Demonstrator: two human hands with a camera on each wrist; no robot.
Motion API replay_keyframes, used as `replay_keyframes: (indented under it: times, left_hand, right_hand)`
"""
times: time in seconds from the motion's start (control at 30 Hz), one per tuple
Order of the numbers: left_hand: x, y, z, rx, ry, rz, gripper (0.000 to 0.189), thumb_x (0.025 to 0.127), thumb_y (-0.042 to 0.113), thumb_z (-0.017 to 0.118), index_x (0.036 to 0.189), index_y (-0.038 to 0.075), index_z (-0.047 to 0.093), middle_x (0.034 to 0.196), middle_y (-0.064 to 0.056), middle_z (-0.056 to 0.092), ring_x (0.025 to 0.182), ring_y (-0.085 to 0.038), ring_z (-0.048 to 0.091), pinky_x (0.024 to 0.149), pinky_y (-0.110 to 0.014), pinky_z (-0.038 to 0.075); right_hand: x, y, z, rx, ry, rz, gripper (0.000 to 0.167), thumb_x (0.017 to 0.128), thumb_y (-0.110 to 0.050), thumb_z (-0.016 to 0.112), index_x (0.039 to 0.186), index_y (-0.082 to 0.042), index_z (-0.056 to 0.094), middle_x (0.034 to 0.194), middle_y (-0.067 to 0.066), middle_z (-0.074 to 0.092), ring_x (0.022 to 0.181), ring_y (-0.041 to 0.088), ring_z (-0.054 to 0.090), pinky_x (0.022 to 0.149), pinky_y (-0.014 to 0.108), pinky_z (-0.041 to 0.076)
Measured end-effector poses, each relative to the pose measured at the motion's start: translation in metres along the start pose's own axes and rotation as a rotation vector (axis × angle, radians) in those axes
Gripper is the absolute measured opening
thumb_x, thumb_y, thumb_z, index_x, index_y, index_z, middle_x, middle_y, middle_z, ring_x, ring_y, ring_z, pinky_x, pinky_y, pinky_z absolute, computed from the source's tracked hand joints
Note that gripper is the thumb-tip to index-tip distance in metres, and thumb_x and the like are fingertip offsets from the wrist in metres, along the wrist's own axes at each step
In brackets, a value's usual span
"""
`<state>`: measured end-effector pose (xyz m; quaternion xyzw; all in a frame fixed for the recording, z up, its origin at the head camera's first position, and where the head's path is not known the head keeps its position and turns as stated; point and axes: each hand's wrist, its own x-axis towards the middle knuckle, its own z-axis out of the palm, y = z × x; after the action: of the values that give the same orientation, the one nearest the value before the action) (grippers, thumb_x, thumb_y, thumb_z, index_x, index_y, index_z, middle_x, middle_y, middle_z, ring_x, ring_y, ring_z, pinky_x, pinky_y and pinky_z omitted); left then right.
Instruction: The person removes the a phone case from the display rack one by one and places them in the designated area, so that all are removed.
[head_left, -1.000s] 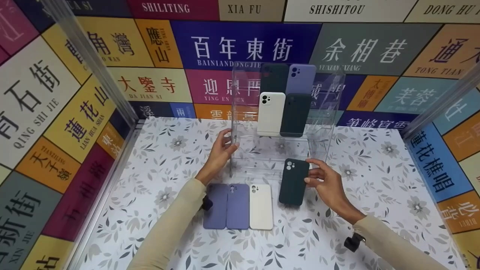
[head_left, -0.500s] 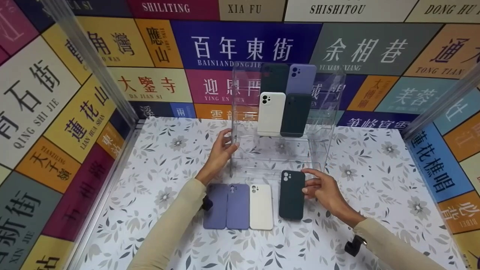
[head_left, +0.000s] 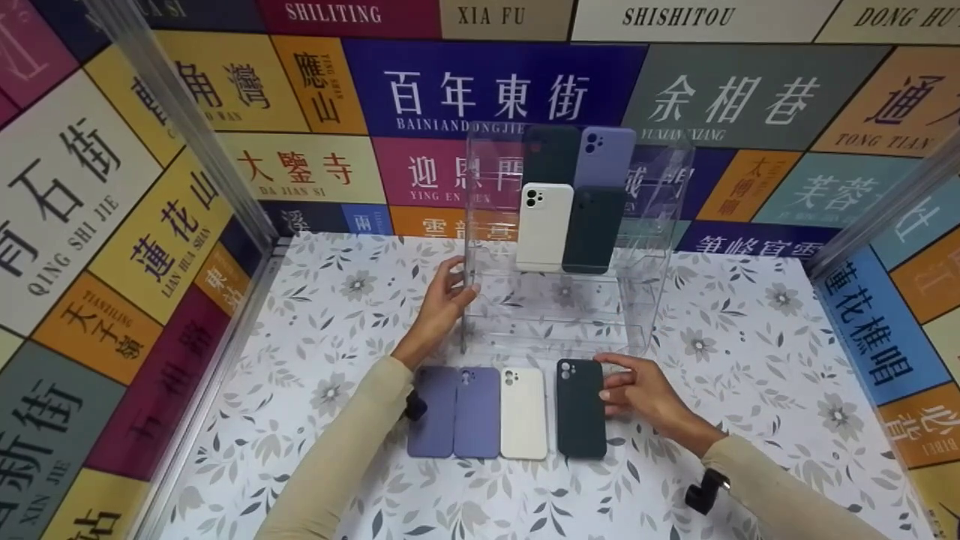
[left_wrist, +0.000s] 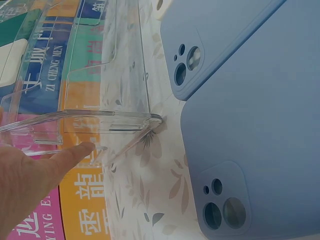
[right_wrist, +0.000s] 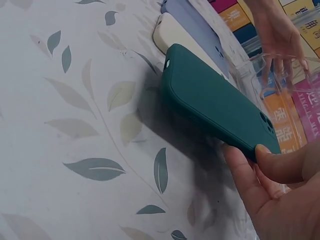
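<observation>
My right hand [head_left: 637, 394] pinches the right edge of a dark green phone case [head_left: 581, 412] between thumb and fingers. In the right wrist view the green case [right_wrist: 215, 100] is tilted just above the tabletop, with its shadow beneath. A cream phone case [head_left: 523, 412] lies to its left, followed by two purple phone cases [head_left: 477, 412] side by side. My left hand [head_left: 439, 304] holds the left side of a clear tiered display stand [head_left: 555, 300], thumb at its front edge. The left wrist view shows the thumb [left_wrist: 75, 155] by the clear panel [left_wrist: 110, 117].
On the stand's tiers lean a cream case [head_left: 544, 229], a dark green case [head_left: 596, 229], another dark case [head_left: 550, 156] and a purple case [head_left: 607, 154]. A leaf-patterned tabletop [head_left: 750, 360] lies beneath. Printed sign walls [head_left: 487, 82] enclose the back and sides.
My right hand has brought the dark green case down and towards me, level with the row of the cream and purple cases. The left hand stays at the stand.
</observation>
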<state>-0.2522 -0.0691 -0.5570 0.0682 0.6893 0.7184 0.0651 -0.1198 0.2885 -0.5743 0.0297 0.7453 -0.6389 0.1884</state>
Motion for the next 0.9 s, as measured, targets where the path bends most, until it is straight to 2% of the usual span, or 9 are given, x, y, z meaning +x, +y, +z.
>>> replay_keyframes:
  times: [0.13, 0.3, 0.53, 0.7, 0.9]
  left_hand:
    - [0.0, 0.0, 0.0, -0.006, -0.003, 0.003, 0.061, 0.109, 0.003, 0.066, 0.164, 0.007, 0.041, 0.151, -0.031, 0.058, 0.139, -0.046, 0.061, 0.114, -0.068, 0.045]
    - [0.001, -0.001, 0.0, -0.007, -0.002, 0.007, 0.062, 0.108, 0.004, 0.067, 0.164, 0.006, 0.04, 0.15, -0.032, 0.057, 0.139, -0.046, 0.062, 0.115, -0.068, 0.046]
    - [0.0, -0.001, 0.0, -0.003, 0.01, 0.008, 0.061, 0.107, 0.004, 0.067, 0.163, 0.006, 0.042, 0.147, -0.03, 0.06, 0.136, -0.045, 0.064, 0.113, -0.066, 0.048]
    - [0.0, -0.001, 0.0, -0.004, 0.002, 0.005, 0.061, 0.108, 0.005, 0.067, 0.163, 0.006, 0.042, 0.148, -0.029, 0.06, 0.138, -0.044, 0.063, 0.113, -0.067, 0.047]
    - [0.002, -0.003, -0.001, -0.016, -0.004, 0.007, 0.06, 0.108, 0.002, 0.065, 0.164, 0.006, 0.041, 0.151, -0.03, 0.058, 0.142, -0.05, 0.058, 0.114, -0.064, 0.048]
  right_hand:
    - [0.001, 0.003, 0.002, 0.042, -0.023, 0.022, 0.069, 0.095, 0.019, 0.069, 0.16, 0.01, 0.046, 0.084, 0.004, 0.062, 0.08, 0.017, 0.073, 0.072, 0.04, 0.067]
    - [0.004, 0.007, 0.006, 0.066, -0.023, 0.051, 0.07, 0.094, 0.022, 0.068, 0.16, 0.01, 0.046, 0.079, -0.002, 0.043, 0.072, 0.013, 0.061, 0.066, 0.035, 0.064]
    - [0.006, 0.012, 0.01, -0.007, -0.01, 0.049, 0.07, 0.095, 0.017, 0.073, 0.16, 0.009, 0.048, 0.086, 0.003, 0.062, 0.083, 0.018, 0.076, 0.072, 0.039, 0.067]
    - [0.005, 0.013, 0.014, -0.055, -0.006, 0.042, 0.069, 0.096, 0.013, 0.074, 0.16, 0.008, 0.049, 0.096, 0.011, 0.066, 0.089, 0.022, 0.078, 0.074, 0.04, 0.067]
    - [0.006, 0.013, 0.019, -0.115, 0.003, 0.03, 0.068, 0.094, 0.012, 0.075, 0.158, 0.007, 0.053, 0.108, 0.019, 0.066, 0.09, 0.022, 0.075, 0.074, 0.039, 0.067]
